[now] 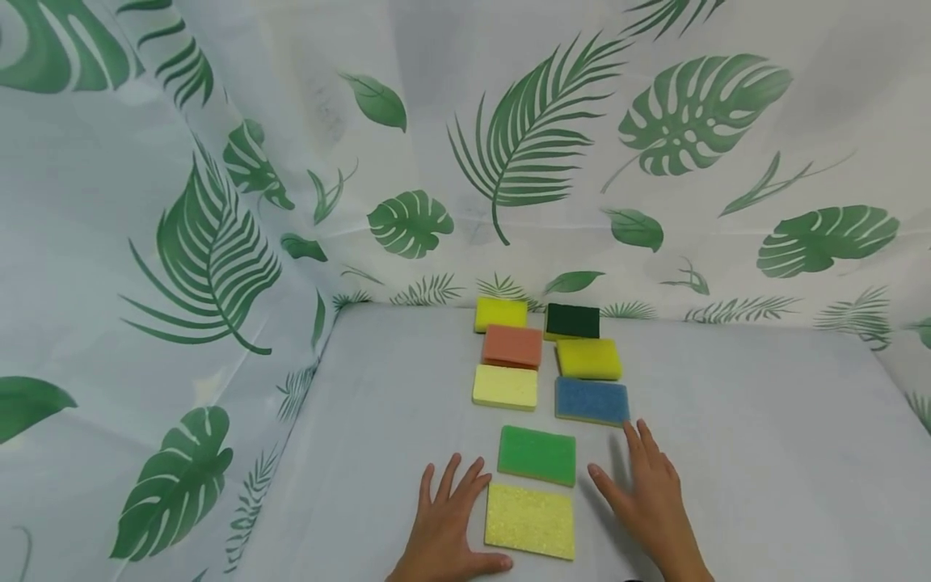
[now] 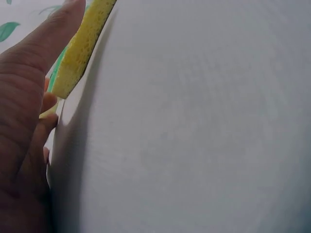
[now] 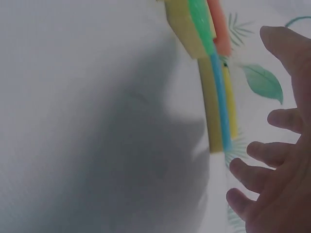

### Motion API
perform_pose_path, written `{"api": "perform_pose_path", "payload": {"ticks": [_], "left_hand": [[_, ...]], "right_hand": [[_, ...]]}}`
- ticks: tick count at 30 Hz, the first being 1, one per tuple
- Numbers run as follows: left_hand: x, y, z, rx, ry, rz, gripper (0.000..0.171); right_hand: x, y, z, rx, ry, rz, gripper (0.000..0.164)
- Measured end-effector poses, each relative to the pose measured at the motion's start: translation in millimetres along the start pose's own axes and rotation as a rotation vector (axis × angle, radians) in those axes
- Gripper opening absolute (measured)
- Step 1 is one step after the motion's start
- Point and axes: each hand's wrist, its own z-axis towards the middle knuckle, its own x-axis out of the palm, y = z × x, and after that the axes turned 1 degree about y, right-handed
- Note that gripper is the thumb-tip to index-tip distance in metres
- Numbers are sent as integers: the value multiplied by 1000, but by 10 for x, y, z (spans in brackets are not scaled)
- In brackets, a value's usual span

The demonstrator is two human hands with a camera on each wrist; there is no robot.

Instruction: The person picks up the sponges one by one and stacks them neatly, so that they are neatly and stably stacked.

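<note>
The left hand (image 1: pixel 447 525) has its fingers and thumb spread apart beside the left side of the speckled sponge (image 1: pixel 529 521), which lies nearest the person on the tabletop (image 1: pixel 764 453); whether a fingertip touches it is hard to tell. The right hand (image 1: pixel 650 497), fingers also apart, hovers right of the green sponge (image 1: pixel 537 455) and close to the near right corner of the blue sponge (image 1: pixel 592 400). Toward the tabletop's back edge, a left column holds the pale sponge (image 1: pixel 505 386), pink sponge (image 1: pixel 512 345) and lemon sponge (image 1: pixel 501 312); beyond the blue one come the yellow sponge (image 1: pixel 588 359) and dark sponge (image 1: pixel 572 320). Leaf-print cloth (image 1: pixel 538 267) rises along the back and left edges.
</note>
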Motion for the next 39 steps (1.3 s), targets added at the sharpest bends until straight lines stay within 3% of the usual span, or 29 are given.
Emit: {"api": "perform_pose_path", "payload": {"ticks": [4, 8, 15, 23, 31, 39], "left_hand": [[13, 4, -12, -4, 5, -8, 108], [42, -2, -19, -20, 0, 50, 106], [100, -3, -30, 2, -67, 181, 100], [96, -27, -24, -3, -92, 201, 98], [56, -52, 3, -20, -53, 190, 98], [-38, -4, 58, 44, -1, 200, 97]], "right_hand": [[127, 38, 5, -51, 17, 107, 92], [258, 78, 19, -86, 18, 220, 89], [410, 70, 35, -20, 28, 344, 85], [466, 73, 47, -43, 8, 298, 83], [438, 79, 80, -52, 3, 297, 81], [453, 42, 101, -92, 9, 288, 81]]}}
